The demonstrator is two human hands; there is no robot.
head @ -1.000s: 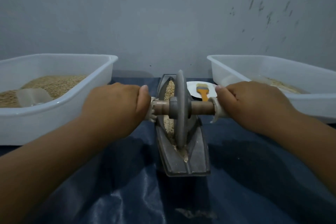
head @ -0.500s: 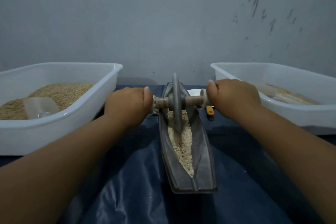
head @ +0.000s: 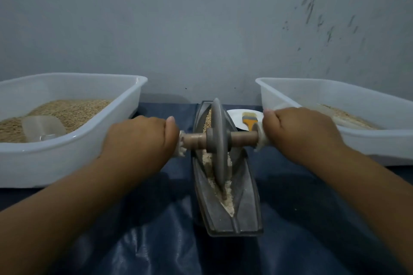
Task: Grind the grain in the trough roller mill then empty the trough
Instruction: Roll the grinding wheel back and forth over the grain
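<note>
A grey boat-shaped trough [head: 242,214] lies lengthwise on the dark blue sheet in front of me. A grey roller wheel [head: 218,140] stands upright in its groove, about mid-length, on a wooden axle [head: 243,138]. My left hand [head: 140,138] grips the cloth-wrapped left end of the axle. My right hand [head: 297,129] grips the wrapped right end. Pale crushed grain [head: 226,196] lies in the groove near me, and whole grain [head: 208,121] shows beyond the wheel.
A white tub [head: 71,156] of whole grain with a clear scoop [head: 43,128] in it stands at the left. Another white tub [head: 368,143] with some ground grain stands at the right. An orange-handled brush [head: 249,119] lies on a white plate [head: 234,116] behind the trough. A grey wall is close behind.
The wheel rolled to the far end of the trough and has come back toward me to mid-length. Both hands moved with the axle and kept their grip.
</note>
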